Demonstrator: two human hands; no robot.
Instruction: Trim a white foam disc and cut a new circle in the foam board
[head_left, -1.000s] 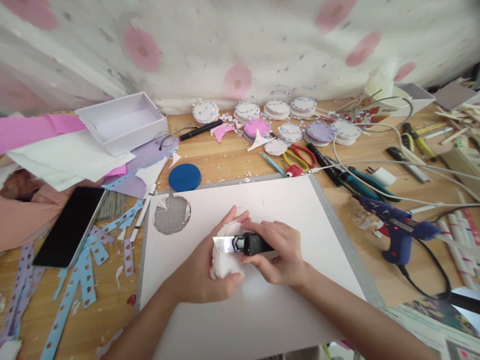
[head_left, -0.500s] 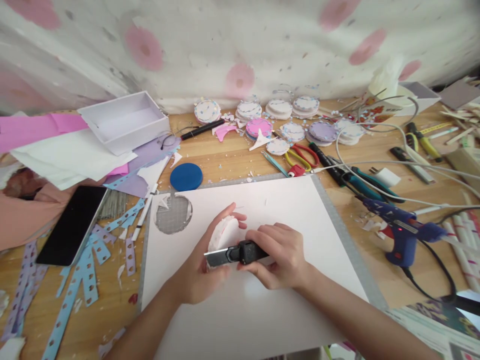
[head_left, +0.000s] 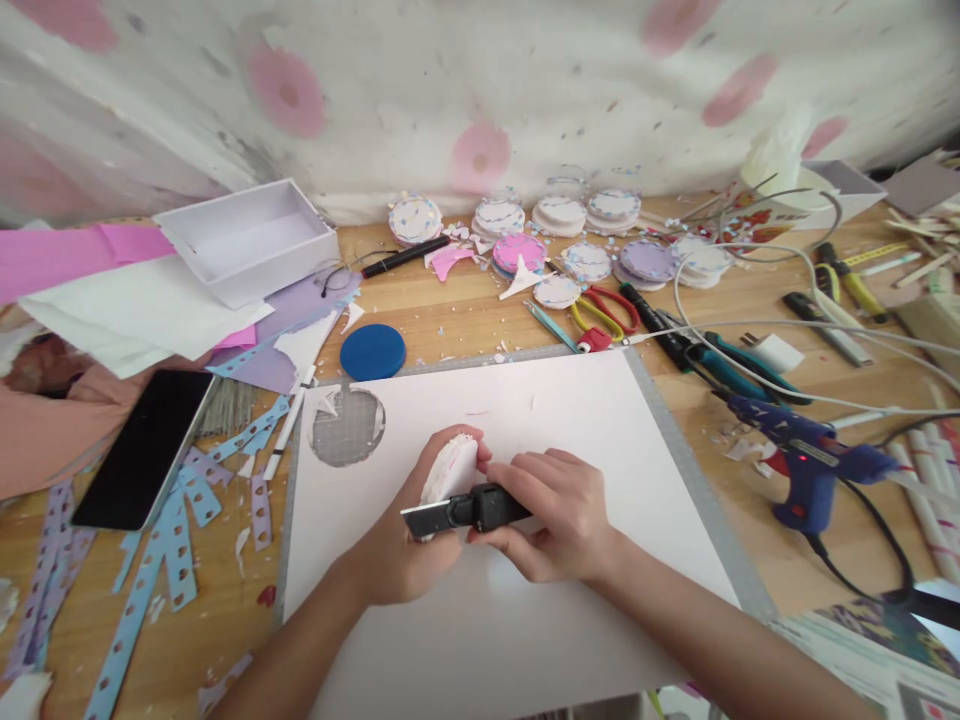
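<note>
My left hand (head_left: 397, 555) is closed around a thick white disc (head_left: 454, 470) with a rough edge, tilted so that its rim shows. In my right hand (head_left: 562, 510) is a black utility knife (head_left: 491, 508), its blade pointing left. The blade lies across the lower part of the disc, close to my left thumb. Whether it cuts into the rim cannot be made out. Both hands are above a white sheet (head_left: 585, 420) with a round hole cut near its upper left corner. The sheet lies on a grey mat (head_left: 679, 455).
A blue disc (head_left: 373, 352) lies behind the sheet. Several decorated discs (head_left: 517, 254) line the back. On the right are a blue glue gun (head_left: 802, 455), pliers (head_left: 739, 370) and looping cables. A phone (head_left: 146, 450), punched paper strips (head_left: 154, 560) and a white box (head_left: 255, 245) occupy the left.
The knife has moved slightly left along the disc. My left hand has turned the disc more edge-on, and its fingers have curled closer around it.
</note>
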